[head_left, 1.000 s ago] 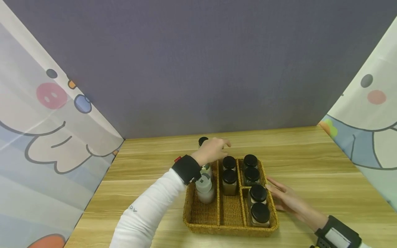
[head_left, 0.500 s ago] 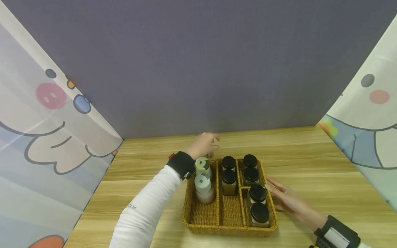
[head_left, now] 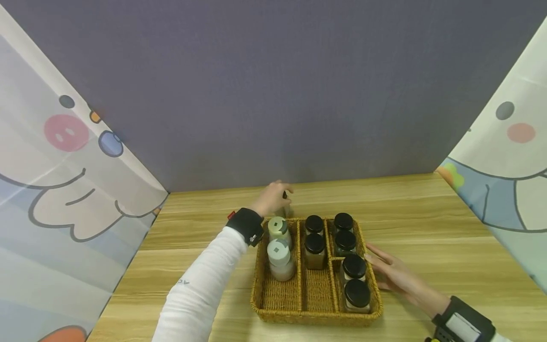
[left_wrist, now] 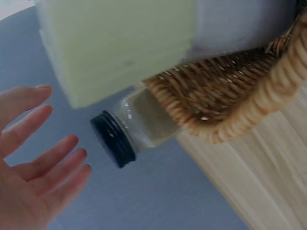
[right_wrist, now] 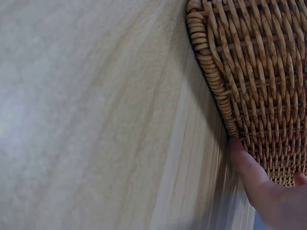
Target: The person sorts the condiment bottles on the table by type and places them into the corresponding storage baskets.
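Observation:
My left hand (head_left: 270, 198) reaches past the far left corner of the divided wicker basket (head_left: 316, 314). A jar with a black lid (left_wrist: 112, 139) stands behind the basket there. In the left wrist view the fingers are spread and slightly bent, with a gap between them and that jar. The head view shows only a bit of its lid by the hand. My right hand (head_left: 397, 275) touches the basket's right side with extended fingers; the right wrist view has a finger against the wicker wall (right_wrist: 264, 96).
The basket's left compartment holds a pale green bottle (head_left: 278, 227) and a white bottle (head_left: 279, 256). Black-lidded jars (head_left: 315, 244) stand in the middle and right compartments. A grey panel (head_left: 273, 95) rises behind the wooden table (head_left: 192, 228), with printed curtains (head_left: 47, 199) at both sides.
My left hand has moved left, from above the far edge of the basket to beside the jar behind it. The green bottle has come into fuller view. My right hand stays put.

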A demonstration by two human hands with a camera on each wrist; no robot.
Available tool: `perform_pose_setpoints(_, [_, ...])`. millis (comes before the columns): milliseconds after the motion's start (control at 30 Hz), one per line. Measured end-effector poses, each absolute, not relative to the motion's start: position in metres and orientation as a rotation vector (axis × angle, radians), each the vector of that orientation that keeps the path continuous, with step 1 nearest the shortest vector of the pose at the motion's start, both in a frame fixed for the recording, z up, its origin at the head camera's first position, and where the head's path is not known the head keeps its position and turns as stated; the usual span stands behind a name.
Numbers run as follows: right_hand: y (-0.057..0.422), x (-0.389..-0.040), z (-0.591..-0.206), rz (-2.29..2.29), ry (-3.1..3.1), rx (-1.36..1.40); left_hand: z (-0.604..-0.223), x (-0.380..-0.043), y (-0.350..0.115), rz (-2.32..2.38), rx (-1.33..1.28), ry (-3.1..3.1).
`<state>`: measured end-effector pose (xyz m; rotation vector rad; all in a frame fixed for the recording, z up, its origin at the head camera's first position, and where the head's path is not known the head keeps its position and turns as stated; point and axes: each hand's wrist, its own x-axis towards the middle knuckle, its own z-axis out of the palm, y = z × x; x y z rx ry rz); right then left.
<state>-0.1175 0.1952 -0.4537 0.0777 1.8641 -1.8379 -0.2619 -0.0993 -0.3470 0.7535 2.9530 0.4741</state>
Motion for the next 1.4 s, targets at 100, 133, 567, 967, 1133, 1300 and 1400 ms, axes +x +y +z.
perform_pose_setpoints(100, [0.195, -0.118, -0.454, -1.840, 1.857, 0.073, -0.351, -0.265, -0.101, 0.491, 0.747, 2.950])
perform_pose_setpoints(133, [0.195, -0.118, -0.454, -1.840, 1.856, 0.073, -0.352, -0.266, -0.102, 0.492, 0.746, 2.950])
perform_pose_setpoints(567, [0.194, -0.118, -0.452, -1.853, 1.850, 0.033, -0.359, -0.271, -0.109, 0.528, 0.729, 2.937])
perform_pose_setpoints(967, [0.194, -0.117, -0.454, -1.866, 1.850, 0.048, -0.368, -0.276, -0.111, 0.483, 0.786, 2.935])
perform_pose_setpoints(1133, [0.194, -0.117, -0.454, -1.875, 1.850, 0.052, -0.367, -0.275, -0.111, 0.486, 0.769, 2.905])
perform_pose_setpoints(1300, [0.194, -0.117, -0.454, -1.874, 1.851, 0.053, -0.367, -0.275, -0.110, 0.465, 0.758, 2.895])
perform_pose_setpoints(1400, [0.194, -0.117, -0.454, -1.873, 1.850, 0.055, -0.367, -0.276, -0.109, 0.473, 0.762, 2.896])
